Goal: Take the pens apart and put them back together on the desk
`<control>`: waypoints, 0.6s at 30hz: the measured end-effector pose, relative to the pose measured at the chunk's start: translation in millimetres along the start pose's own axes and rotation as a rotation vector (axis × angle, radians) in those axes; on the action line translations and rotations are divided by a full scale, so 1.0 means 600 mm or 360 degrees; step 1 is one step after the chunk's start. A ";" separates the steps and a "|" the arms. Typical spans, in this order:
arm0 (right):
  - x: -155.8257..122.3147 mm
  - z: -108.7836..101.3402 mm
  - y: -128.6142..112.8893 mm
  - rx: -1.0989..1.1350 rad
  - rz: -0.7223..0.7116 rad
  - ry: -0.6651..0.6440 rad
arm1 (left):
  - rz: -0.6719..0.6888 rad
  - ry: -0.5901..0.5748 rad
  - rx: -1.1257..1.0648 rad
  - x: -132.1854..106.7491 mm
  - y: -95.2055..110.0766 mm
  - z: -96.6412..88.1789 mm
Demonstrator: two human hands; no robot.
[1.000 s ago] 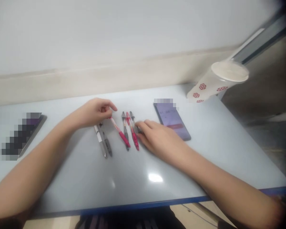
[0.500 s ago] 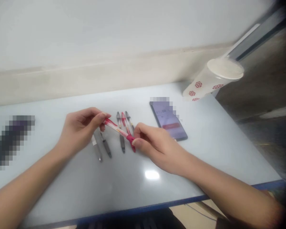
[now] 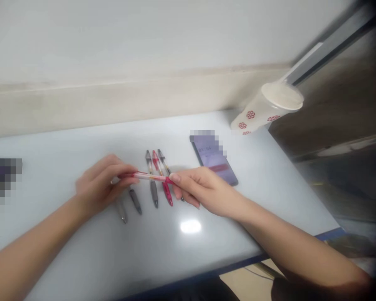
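Note:
A red gel pen (image 3: 146,177) lies nearly level in the air above the other pens. My left hand (image 3: 102,186) pinches one end in its fingertips, and my right hand (image 3: 200,191) pinches the red tip end. Below it, side by side on the table, lie a dark grey pen (image 3: 153,191), a red pen (image 3: 166,193) and a grey pen (image 3: 163,167), the last partly hidden by my right hand. Under my left hand are a silver pen (image 3: 121,211) and a dark pen (image 3: 134,201), with their upper ends hidden.
A phone (image 3: 214,161) with a partly blurred lit screen lies beyond my right hand. A white paper cup (image 3: 266,104) with red flower marks stands at the far right corner. A blurred dark object (image 3: 0,179) lies at the left. The pale table (image 3: 81,144) has a blue front edge.
The red pen has swung from a slant to nearly level between my hands. My left hand has moved slightly down and the view has shifted, carrying the table contents leftward.

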State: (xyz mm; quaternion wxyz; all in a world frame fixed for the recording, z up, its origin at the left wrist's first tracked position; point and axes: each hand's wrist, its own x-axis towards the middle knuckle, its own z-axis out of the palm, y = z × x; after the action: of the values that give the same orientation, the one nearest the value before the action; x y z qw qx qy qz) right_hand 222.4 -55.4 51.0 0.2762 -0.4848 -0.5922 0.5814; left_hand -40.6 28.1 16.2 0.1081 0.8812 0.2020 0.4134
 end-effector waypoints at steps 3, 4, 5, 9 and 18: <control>-0.002 -0.002 0.000 -0.0234 -0.0088 0.0122 | -0.0001 -0.0216 0.0125 0.004 0.001 -0.001; -0.003 -0.002 0.001 -0.0370 -0.0147 0.0181 | -0.0036 -0.0276 0.0155 0.004 0.001 -0.002; -0.004 -0.002 0.002 -0.0523 -0.0217 0.0232 | -0.0073 -0.0307 0.0170 0.004 0.002 -0.002; -0.007 -0.003 0.007 -0.0983 -0.0489 0.0414 | -0.0174 -0.0313 0.0144 0.001 0.005 0.001; -0.001 -0.008 0.011 -0.0969 -0.0592 0.0520 | -0.0236 -0.0295 0.0138 -0.002 0.000 0.007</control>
State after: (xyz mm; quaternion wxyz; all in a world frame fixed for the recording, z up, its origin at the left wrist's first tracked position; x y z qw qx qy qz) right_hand 228.7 -54.8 45.4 0.3111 -0.5152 -0.7635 0.2343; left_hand -38.2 27.4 12.8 0.1185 0.9022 0.2734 0.3118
